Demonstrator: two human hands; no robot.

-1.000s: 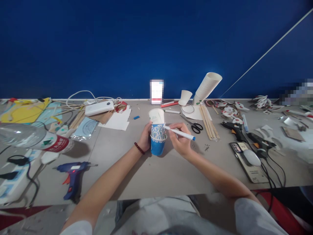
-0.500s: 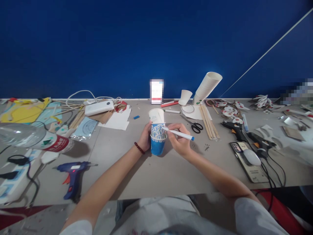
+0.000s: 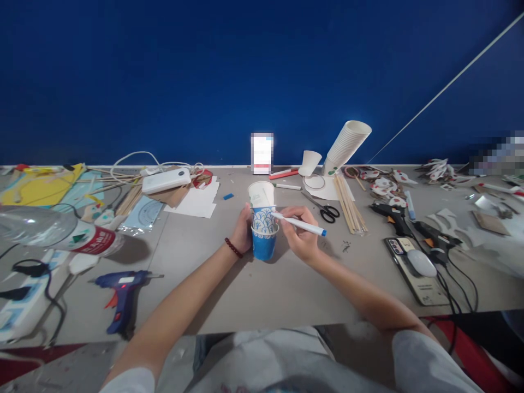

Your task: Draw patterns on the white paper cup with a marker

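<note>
nested paper cups [image 3: 263, 229]: blue, white scallop pattern, plain white top
slim felt marker pen [image 3: 301, 224]: white barrel, blue end
plastic glue gun [image 3: 121, 287]: blue
back wall [image 3: 204, 76]: deep blue

A stack of paper cups [image 3: 263, 226] stands upright on the surface near the middle: a solid blue cup at the bottom, one with a blue-and-white scale pattern nested in it, and a white cup on top, tilted slightly to the left. A white marker [image 3: 301, 224] with a blue end cap lies slantwise just to its right, its tip touching the patterned cup.
</note>
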